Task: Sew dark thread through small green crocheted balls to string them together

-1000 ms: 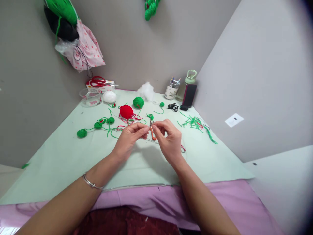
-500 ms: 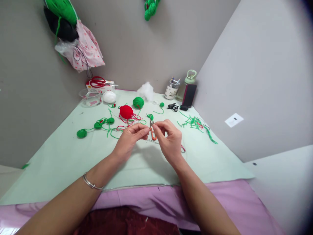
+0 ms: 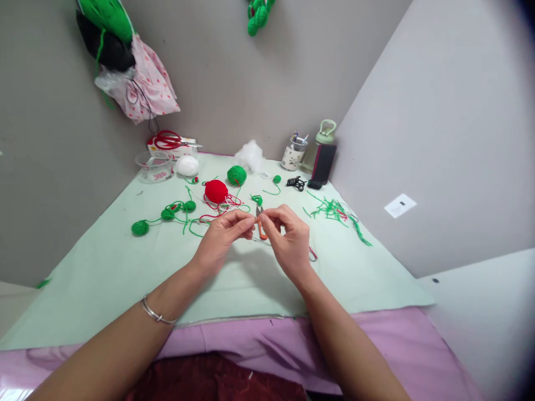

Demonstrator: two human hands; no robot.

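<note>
My left hand and my right hand meet above the middle of the table, thumbs and forefingers pinched and their tips almost touching. Whatever lies between the fingertips is too small to make out. Orange-handled thread snips lie on the table just behind the fingertips, partly covered by my right hand. A small green knitted piece rests right beyond the blades. To the left of it sits a red ball of yarn with loose red strands, and farther back a green ball of yarn.
Small green balls joined by yarn lie left; green yarn scraps lie right. At the back stand a clear tub, white yarn, fluffy stuffing, a pen cup, a bottle and red scissors.
Both hands stay pinched in nearly the same place. My right hand's fingers have shifted very slightly to the left, closer to the left fingertips.
</note>
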